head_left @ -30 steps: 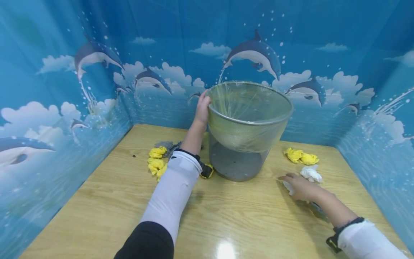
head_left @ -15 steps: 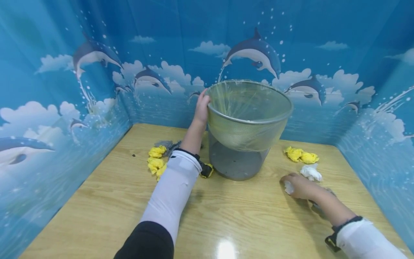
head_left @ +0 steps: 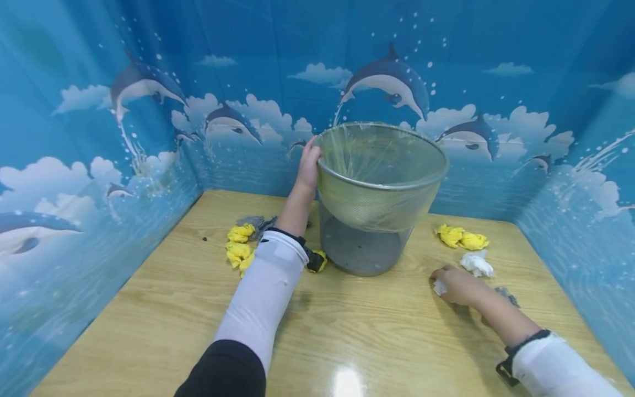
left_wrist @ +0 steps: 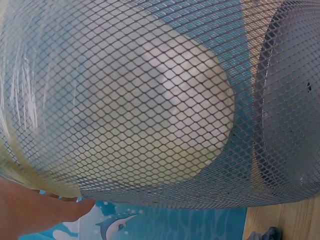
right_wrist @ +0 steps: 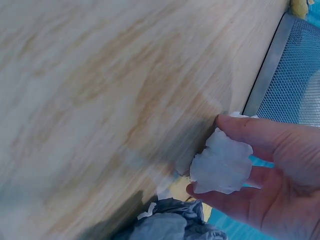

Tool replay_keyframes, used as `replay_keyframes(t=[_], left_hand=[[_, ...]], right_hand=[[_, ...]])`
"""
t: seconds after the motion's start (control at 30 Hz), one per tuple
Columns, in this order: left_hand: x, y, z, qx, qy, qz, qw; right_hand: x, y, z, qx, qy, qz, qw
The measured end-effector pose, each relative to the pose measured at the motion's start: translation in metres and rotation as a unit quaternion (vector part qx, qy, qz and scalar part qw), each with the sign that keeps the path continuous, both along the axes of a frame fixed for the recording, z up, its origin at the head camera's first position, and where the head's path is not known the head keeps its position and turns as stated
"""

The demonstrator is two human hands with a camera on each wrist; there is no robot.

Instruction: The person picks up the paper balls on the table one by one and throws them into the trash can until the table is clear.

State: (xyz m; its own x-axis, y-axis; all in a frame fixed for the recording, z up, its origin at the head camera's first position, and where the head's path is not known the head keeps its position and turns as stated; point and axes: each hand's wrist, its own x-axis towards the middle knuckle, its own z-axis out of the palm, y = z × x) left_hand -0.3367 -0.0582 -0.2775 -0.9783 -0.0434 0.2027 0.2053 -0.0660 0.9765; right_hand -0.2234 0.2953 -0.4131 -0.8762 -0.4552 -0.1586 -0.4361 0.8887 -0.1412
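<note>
A round metal mesh wastebasket [head_left: 364,251] stands on the wooden table, lined with a thin, clear yellowish bag [head_left: 374,207]. My left hand [head_left: 308,165] grips its rim on the left side. Through the mesh in the left wrist view, the bag [left_wrist: 200,120] hangs well above the bottom. To the right of the basket, my right hand [head_left: 458,285] is low over the table. Between its thumb and fingers it pinches a crumpled white paper ball [right_wrist: 222,162]. Behind that hand lies another white crumpled ball [head_left: 477,264]. A grey crumpled piece [head_left: 507,296] shows beside the right forearm.
Two yellow crumpled balls [head_left: 461,237] lie at the back right. Left of the basket are several yellow balls [head_left: 239,252], grey crumpled pieces [head_left: 263,226] and a black-and-yellow one [head_left: 316,261], partly hidden by the left arm. A dolphin-print curtain [head_left: 278,66] surrounds the table.
The right hand has shifted slightly to the right and its fingers have drawn in around the white paper ball. More of the grey piece shows behind the forearm. The left hand and wastebasket have not moved.
</note>
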Motion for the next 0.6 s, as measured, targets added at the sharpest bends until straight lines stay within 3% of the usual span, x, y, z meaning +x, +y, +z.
replay_keyframes(t=[0.6], left_hand=[[0.0002, -0.0004, 0.0007, 0.005, 0.001, -0.003, 1.0]], right_hand=[[-0.0028, -0.0017, 0.0038, 0.028, -0.025, -0.007, 0.999]])
